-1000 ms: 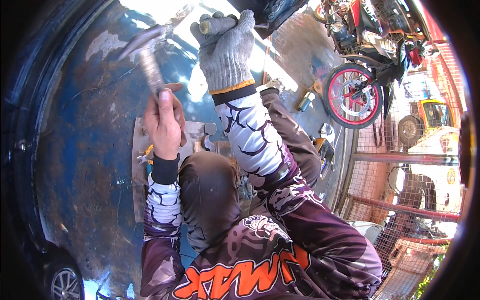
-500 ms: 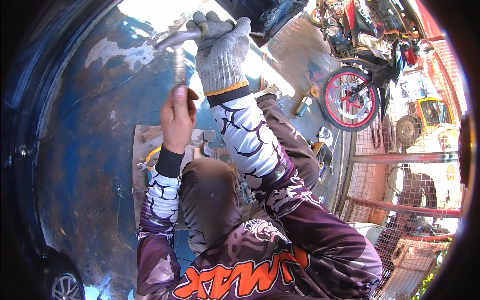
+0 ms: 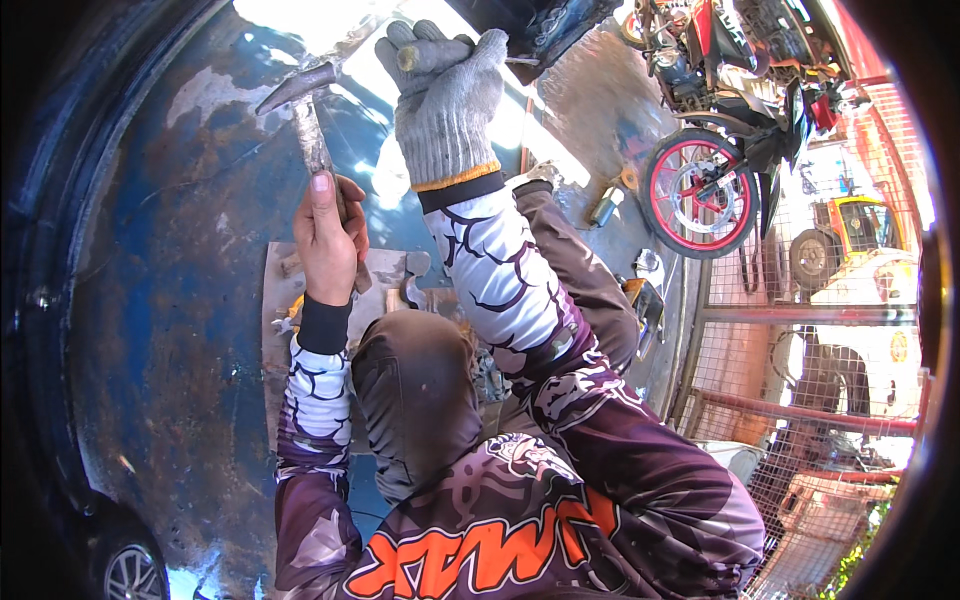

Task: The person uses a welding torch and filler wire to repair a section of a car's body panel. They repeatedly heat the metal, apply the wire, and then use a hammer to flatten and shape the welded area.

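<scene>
My bare left hand (image 3: 329,243) is closed around the handle of a hammer (image 3: 311,132). The hammer's metal head points up and sits left of my other hand, apart from it. A grey knit work glove with a yellow cuff edge covers my right hand (image 3: 446,105). Its fingers are curled closed, and a thin metal rod (image 3: 522,61) sticks out at the glove's right side, close to a dark vehicle part (image 3: 535,30). Most of that rod is hidden inside the glove, so its kind does not show.
Below my left hand, a flat board (image 3: 280,340) lies on the stained blue floor with tools on it. A motorcycle (image 3: 700,190) with a red-rimmed wheel stands right, before a wire mesh fence (image 3: 810,370). A dark car (image 3: 60,480) borders the left. A small can (image 3: 605,208) lies near my foot.
The hammer has swung left and slightly down, away from my right glove, where its head was before. My left hand moved left with it. My right hand has barely moved.
</scene>
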`<action>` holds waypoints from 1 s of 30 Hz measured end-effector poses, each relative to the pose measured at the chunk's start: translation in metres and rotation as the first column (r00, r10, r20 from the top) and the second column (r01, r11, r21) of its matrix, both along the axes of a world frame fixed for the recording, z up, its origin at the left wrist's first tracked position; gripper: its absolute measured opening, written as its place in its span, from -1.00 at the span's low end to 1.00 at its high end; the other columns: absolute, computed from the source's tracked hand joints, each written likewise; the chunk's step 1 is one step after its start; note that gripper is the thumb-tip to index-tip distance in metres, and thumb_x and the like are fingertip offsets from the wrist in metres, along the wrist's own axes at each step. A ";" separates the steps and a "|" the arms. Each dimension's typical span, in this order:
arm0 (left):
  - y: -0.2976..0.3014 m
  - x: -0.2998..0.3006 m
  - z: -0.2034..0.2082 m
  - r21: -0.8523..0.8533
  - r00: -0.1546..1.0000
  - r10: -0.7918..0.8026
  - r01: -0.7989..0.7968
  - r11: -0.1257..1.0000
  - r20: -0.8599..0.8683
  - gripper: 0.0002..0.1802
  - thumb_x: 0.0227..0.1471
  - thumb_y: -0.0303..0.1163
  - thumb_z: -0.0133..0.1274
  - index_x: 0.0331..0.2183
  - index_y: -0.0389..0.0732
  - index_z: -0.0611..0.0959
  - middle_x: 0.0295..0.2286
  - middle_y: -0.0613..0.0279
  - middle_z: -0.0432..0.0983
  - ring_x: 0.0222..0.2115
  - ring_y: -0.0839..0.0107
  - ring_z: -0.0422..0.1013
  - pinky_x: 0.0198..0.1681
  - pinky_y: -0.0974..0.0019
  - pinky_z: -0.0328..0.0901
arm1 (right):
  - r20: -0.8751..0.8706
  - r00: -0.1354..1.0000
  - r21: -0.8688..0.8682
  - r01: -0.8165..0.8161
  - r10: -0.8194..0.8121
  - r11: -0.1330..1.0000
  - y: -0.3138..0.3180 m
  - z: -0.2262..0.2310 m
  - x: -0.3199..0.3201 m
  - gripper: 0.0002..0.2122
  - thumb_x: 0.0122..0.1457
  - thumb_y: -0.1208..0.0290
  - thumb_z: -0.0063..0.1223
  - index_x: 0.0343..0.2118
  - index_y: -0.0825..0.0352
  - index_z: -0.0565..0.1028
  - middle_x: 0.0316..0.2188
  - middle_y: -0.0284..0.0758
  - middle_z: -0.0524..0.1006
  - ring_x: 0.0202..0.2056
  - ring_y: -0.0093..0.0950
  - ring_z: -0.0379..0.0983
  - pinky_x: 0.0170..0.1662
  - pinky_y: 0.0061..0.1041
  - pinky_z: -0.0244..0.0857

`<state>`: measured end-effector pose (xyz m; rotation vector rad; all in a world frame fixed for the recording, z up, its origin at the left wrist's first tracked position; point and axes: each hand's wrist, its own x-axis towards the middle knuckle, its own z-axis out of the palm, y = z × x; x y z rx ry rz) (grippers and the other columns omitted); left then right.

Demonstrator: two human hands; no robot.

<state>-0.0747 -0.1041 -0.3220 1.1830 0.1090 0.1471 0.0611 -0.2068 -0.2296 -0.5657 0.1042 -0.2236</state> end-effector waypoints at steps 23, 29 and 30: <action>-0.011 -0.007 0.026 -0.087 0.961 0.139 -0.121 0.989 0.237 -0.36 0.40 0.21 -0.18 -0.35 -0.22 0.52 -0.71 0.45 0.22 -0.74 0.63 0.15 -0.68 0.42 0.04 | 0.008 0.999 -0.080 -0.036 0.037 0.996 -0.007 0.009 -0.018 -0.30 0.50 -0.12 -0.51 -0.31 0.56 0.47 -0.53 -0.10 0.57 -0.30 -0.13 0.62 -0.08 0.05 0.60; -0.005 -0.020 -0.004 0.037 0.999 0.045 -0.045 0.998 -0.018 -0.38 0.43 0.15 -0.21 -0.36 -0.21 0.56 -0.70 0.43 0.27 -0.77 0.64 0.15 -0.74 0.46 0.03 | -0.090 0.996 -0.037 -0.009 0.006 0.999 -0.004 0.009 -0.037 -0.37 0.49 -0.11 -0.35 -0.29 0.49 0.49 -0.52 -0.16 0.57 -0.41 -0.16 0.59 -0.16 0.05 0.61; 0.000 -0.028 -0.013 0.023 0.998 0.057 -0.056 0.998 -0.011 -0.38 0.43 0.15 -0.21 -0.36 -0.21 0.56 -0.70 0.43 0.25 -0.77 0.64 0.13 -0.74 0.46 0.03 | -0.044 0.998 -0.085 -0.042 0.038 0.995 -0.007 0.003 -0.046 -0.40 0.48 -0.11 -0.31 -0.30 0.46 0.49 -0.51 -0.15 0.57 -0.45 -0.16 0.58 -0.20 0.03 0.60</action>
